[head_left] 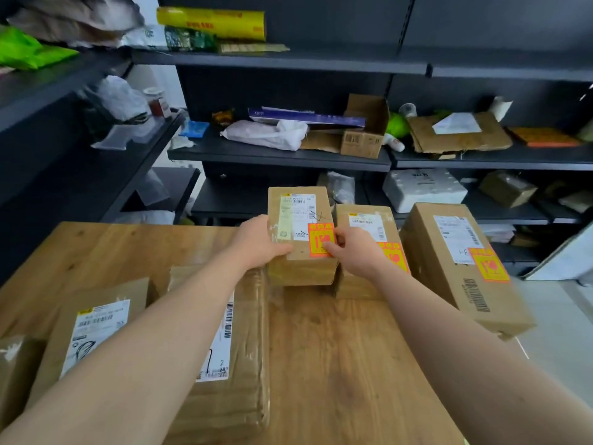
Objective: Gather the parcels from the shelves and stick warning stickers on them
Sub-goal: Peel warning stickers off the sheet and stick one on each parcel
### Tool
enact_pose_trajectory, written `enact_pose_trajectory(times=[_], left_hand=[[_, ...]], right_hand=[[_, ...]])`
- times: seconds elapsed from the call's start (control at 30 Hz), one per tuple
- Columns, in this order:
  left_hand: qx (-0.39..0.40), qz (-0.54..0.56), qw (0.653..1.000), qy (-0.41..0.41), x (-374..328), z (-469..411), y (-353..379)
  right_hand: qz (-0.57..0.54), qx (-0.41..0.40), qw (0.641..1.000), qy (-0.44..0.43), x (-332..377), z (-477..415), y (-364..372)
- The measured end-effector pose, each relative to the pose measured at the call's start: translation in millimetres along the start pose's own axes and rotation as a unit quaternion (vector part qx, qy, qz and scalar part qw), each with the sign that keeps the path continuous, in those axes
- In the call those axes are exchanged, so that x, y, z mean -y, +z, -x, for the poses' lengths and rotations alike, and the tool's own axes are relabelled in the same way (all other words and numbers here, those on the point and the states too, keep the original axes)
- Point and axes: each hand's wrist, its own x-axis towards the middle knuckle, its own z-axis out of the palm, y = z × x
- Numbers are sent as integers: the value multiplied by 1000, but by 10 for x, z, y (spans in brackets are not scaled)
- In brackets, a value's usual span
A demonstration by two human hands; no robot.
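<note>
Parcel [300, 268] gripped by left hand [256, 242]; right hand [353, 252] presses sticker [319, 240]; stickered parcels [449, 268] close right, more parcels [247, 332] under left forearm.

1. Wooden table [337, 364]: bare planks mid-front.
2. Far side, L to R: small box [300, 268], 2nd box [359, 284] just beside, big box [449, 284] at R edge.
3. Near L: flat parcel [247, 364], labelled box [134, 293], corner box [16, 374].

A small brown parcel [301, 236] sits far centre, an orange warning sticker [321, 240] on its near right corner. Just right, a second parcel [365, 220] and a large box [462, 268] carry stickers too. Two near-left parcels [96, 326] show only white labels.
</note>
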Motion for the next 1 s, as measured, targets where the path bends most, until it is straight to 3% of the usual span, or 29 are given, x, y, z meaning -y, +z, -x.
enact_pose_trajectory(times=[0.4,0.53,0.67,1.0], left_hand=[[56,-65,996,25,312,-202,137],[15,-247,966,79,286,-94,57],[-14,-344,934,100,179,209,-82],[-91,-370,919,99,321,1476,-344]], right_hand=[[133,16,991,5,-3,-147,321],[198,-15,980,-13,45,-63,347],[250,-52,965,-65,122,133,323],[227,-50,953,-194,571,957,420]])
